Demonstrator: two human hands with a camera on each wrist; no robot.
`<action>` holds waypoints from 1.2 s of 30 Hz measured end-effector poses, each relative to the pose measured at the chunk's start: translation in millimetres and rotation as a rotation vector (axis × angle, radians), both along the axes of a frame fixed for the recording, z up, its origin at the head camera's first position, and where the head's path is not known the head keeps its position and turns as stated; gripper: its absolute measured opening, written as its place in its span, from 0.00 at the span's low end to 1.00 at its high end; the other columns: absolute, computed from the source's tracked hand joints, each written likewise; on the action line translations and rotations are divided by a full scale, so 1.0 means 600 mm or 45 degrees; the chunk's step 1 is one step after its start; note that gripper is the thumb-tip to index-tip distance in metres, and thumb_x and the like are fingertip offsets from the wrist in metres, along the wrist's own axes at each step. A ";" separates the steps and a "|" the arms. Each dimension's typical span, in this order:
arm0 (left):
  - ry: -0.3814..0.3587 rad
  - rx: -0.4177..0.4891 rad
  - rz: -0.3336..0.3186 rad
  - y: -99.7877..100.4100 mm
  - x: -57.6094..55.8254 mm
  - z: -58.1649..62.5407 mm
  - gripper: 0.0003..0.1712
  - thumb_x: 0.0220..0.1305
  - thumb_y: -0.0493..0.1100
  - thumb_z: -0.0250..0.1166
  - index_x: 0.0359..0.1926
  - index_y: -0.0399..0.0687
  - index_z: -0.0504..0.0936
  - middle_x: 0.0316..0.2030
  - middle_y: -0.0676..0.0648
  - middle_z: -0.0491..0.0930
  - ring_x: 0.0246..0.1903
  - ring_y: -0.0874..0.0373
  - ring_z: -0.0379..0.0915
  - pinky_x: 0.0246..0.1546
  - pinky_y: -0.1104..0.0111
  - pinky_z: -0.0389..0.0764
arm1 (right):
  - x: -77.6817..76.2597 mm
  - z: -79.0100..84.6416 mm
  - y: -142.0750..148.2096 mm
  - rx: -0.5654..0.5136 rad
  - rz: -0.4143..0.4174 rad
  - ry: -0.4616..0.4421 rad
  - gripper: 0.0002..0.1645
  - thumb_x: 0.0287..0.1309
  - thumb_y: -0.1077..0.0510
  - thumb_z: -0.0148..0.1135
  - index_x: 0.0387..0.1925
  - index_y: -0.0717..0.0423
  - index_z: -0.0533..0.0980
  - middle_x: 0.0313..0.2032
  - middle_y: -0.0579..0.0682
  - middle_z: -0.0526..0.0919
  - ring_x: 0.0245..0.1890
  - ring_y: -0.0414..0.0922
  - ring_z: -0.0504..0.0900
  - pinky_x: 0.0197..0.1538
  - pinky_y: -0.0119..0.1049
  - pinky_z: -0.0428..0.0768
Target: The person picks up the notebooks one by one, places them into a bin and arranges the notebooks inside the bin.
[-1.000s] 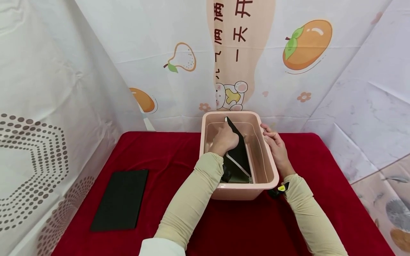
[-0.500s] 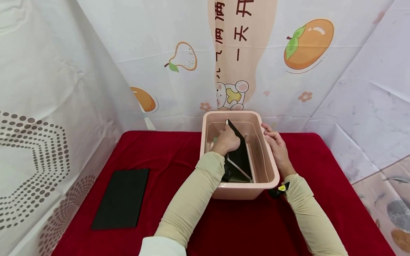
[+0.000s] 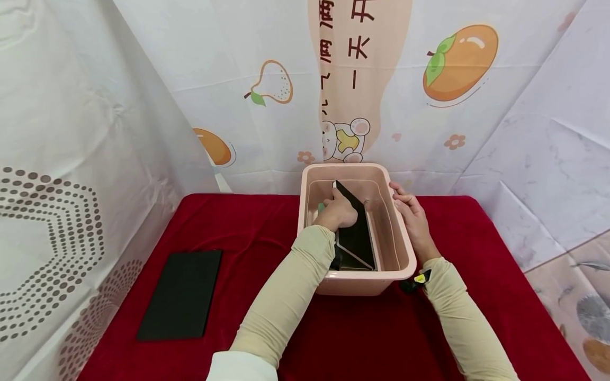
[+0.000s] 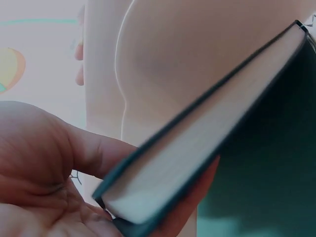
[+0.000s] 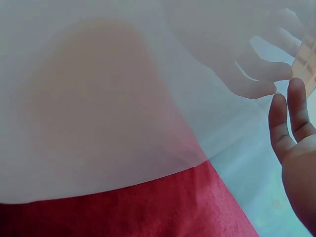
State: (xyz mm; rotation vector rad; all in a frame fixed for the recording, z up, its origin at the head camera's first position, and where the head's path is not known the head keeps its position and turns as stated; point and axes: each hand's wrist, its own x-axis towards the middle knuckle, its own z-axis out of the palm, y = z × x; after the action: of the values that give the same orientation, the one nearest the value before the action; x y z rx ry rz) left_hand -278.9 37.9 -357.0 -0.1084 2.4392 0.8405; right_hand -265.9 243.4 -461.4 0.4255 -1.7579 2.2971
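Observation:
My left hand (image 3: 339,211) reaches into a pink plastic basin (image 3: 404,248) and grips a dark-covered hardback book (image 3: 357,233). Tilted in the basin, the book shows its pale page edges; in the left wrist view, thumb and fingers lie on opposite covers of the book (image 4: 197,138). A dark green flat surface (image 4: 261,173) shows beyond it there. At the basin's right side, my right hand (image 3: 413,218) rests with extended fingers against the outer wall. In the right wrist view, the fingertips (image 5: 278,101) meet the glossy basin wall (image 5: 98,123), which mirrors them.
A black rectangular board or book (image 3: 181,295) lies flat on the red tablecloth (image 3: 257,227) to the left. A small green patch (image 3: 321,207) shows inside the basin beside my left hand. Printed curtains (image 3: 276,137) hang directly behind the table.
The book's far end has sunk slightly lower in the basin along with my left hand. The green patch beside that hand has come into sight. My right hand stays in place.

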 end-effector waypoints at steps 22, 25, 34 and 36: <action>0.107 -0.280 0.003 0.007 0.009 -0.010 0.54 0.72 0.41 0.56 0.81 0.44 0.26 0.77 0.30 0.50 0.71 0.40 0.62 0.41 0.61 0.80 | 0.002 0.000 -0.001 -0.024 0.024 0.011 0.10 0.77 0.61 0.50 0.49 0.55 0.77 0.72 0.47 0.70 0.76 0.42 0.63 0.66 0.24 0.73; 0.104 -0.285 0.070 0.010 0.012 -0.010 0.55 0.70 0.42 0.59 0.82 0.45 0.28 0.75 0.28 0.55 0.72 0.37 0.62 0.56 0.52 0.80 | 0.002 0.001 -0.002 -0.018 0.011 0.001 0.10 0.77 0.60 0.50 0.49 0.57 0.77 0.73 0.47 0.69 0.76 0.43 0.63 0.66 0.24 0.73; 0.169 -0.312 0.081 0.005 0.018 -0.017 0.55 0.69 0.41 0.61 0.82 0.46 0.32 0.72 0.26 0.59 0.65 0.37 0.68 0.57 0.53 0.81 | 0.003 0.000 0.000 -0.005 -0.002 -0.022 0.10 0.77 0.60 0.50 0.49 0.56 0.77 0.74 0.48 0.68 0.77 0.44 0.61 0.66 0.24 0.73; 0.180 -0.336 0.066 0.004 0.018 -0.018 0.54 0.69 0.42 0.61 0.83 0.48 0.35 0.72 0.26 0.59 0.64 0.38 0.70 0.56 0.54 0.81 | 0.003 -0.001 0.000 -0.003 0.003 -0.023 0.10 0.78 0.60 0.49 0.49 0.56 0.77 0.74 0.48 0.68 0.77 0.44 0.61 0.66 0.24 0.73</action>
State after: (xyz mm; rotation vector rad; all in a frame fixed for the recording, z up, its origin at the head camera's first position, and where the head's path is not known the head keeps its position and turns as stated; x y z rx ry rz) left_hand -268.3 40.1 -367.9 -0.2172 2.6817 0.5600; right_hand -264.2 243.6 -461.8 0.4075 -1.7640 2.3117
